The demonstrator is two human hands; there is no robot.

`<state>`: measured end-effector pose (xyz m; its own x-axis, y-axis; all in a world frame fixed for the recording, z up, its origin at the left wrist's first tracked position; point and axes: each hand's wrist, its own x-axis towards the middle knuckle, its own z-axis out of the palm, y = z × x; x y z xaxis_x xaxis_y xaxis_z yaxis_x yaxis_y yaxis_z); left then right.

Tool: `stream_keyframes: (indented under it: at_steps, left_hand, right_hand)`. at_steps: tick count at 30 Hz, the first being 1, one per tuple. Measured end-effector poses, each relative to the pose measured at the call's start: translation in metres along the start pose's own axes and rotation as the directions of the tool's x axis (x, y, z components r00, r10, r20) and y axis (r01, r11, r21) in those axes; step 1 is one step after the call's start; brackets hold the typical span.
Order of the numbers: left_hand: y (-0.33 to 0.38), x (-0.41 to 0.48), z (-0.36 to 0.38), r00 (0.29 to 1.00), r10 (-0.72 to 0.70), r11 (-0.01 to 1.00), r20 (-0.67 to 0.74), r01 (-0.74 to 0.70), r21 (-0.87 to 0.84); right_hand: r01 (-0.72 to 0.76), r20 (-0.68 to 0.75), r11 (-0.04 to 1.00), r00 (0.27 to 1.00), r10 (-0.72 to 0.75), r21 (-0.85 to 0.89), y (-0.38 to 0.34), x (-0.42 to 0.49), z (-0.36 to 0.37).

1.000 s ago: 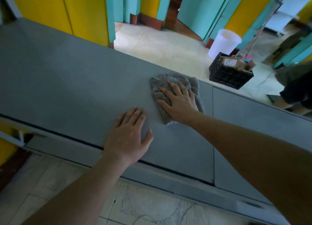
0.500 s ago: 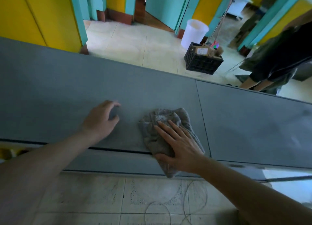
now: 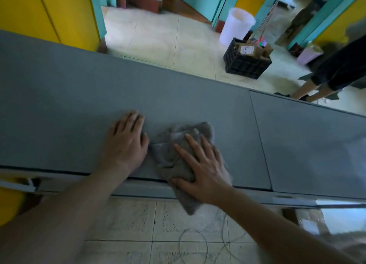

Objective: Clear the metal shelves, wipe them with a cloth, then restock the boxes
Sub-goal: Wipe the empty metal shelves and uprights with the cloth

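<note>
Head camera, looking down: the grey cloth (image 3: 172,154) lies crumpled on the metal shelf (image 3: 69,109), pinned beneath the right hand (image 3: 204,172). That hand's fingers (image 3: 195,145) are straight and spread, pressed flat on the fabric, with the thumb out sideways along the shelf's near edge. The palm covers much of the cloth. One tail hangs past the near edge below the wrist, over the floor tiles (image 3: 126,220). The folds ahead of the fingertips are blurred.

The left hand (image 3: 126,145) lies flat on bare metal just beside the cloth, its fingers (image 3: 130,121) straight and close together. Whether its thumb tip touches the fabric I cannot tell.

Ahead of both sets of fingers a band of bare shelf runs to the far edge. Left of the left fingers the surface goes on bare to the frame's edge. Well right of the right fingers a seam crosses the shelf, and beyond it is a second panel (image 3: 316,145), cut off by the frame. Behind the wrists a dark gap separates the top from a lower lip.

Past the far edge, on the floor, a black crate (image 3: 245,65) holds cardboard boxes (image 3: 247,49), with a white bucket (image 3: 235,26) just behind it. Another person's legs (image 3: 316,85) stand to the right, the body cut off. Thin wires (image 3: 198,242) loop on the tiles under the forearms. The lower right corner is glare and blur.
</note>
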<state>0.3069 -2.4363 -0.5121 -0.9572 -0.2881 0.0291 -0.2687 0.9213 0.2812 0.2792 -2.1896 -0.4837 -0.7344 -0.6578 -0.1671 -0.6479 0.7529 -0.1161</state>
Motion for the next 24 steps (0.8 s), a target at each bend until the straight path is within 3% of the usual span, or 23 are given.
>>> stream_keyframes:
  at_steps: [3,9,15,24]
  left_hand:
    - [-0.003,-0.001,-0.001,1.000,0.020,1.000,0.013,-0.020,0.005]
    - [-0.006,-0.002,0.002,1.000,0.029,0.999,0.004,-0.029,-0.035]
    - [-0.003,-0.001,0.004,0.999,-0.023,0.992,-0.036,0.018,-0.124]
    - [-0.002,-0.002,0.006,0.995,-0.050,0.992,-0.091,0.038,-0.124]
  right_hand:
    - [0.064,-0.009,0.998,0.998,-0.064,-0.010,-0.026,0.022,0.003]
    - [0.219,-0.028,0.974,0.975,-0.221,-0.052,0.026,0.058,-0.005]
    - [-0.072,-0.093,0.996,0.993,0.077,0.058,0.086,0.161,-0.031]
    - [-0.188,-0.093,0.977,0.976,0.198,0.103,0.114,0.247,-0.041]
